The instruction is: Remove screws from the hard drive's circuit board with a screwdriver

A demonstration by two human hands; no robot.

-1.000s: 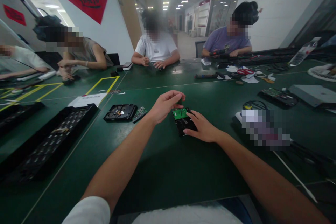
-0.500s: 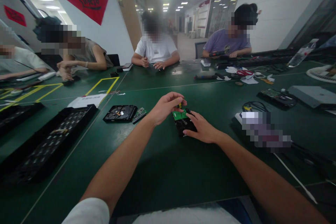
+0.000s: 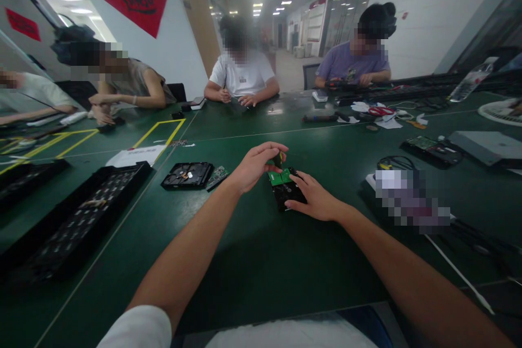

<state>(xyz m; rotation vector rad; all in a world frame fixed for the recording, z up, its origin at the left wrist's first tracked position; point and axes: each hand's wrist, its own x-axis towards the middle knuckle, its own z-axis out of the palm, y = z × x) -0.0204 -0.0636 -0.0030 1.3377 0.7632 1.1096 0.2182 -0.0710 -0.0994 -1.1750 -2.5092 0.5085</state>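
A hard drive [image 3: 284,196] lies on the green table in front of me, its green circuit board facing up at the far end and black casing nearer. My left hand [image 3: 259,166] is closed over the board end, pinching a small yellow-and-black screwdriver [image 3: 279,160] held upright. Its tip is too small to make out. From the right, my right hand [image 3: 317,199] grips the drive, with the thumb on the near part and the fingers along the right side. Those fingers cover the drive's right edge.
To the left lie another drive [image 3: 186,175], a loose circuit board [image 3: 217,176] and a long black tray [image 3: 81,217]. On the right are another hard drive [image 3: 431,150], a grey box [image 3: 489,148] and cables [image 3: 395,165]. Several people sit across the table [image 3: 244,261].
My left fingers have shifted slightly around the screwdriver, showing more of its dark side. My right hand and the hard drive stay nearly where they were.
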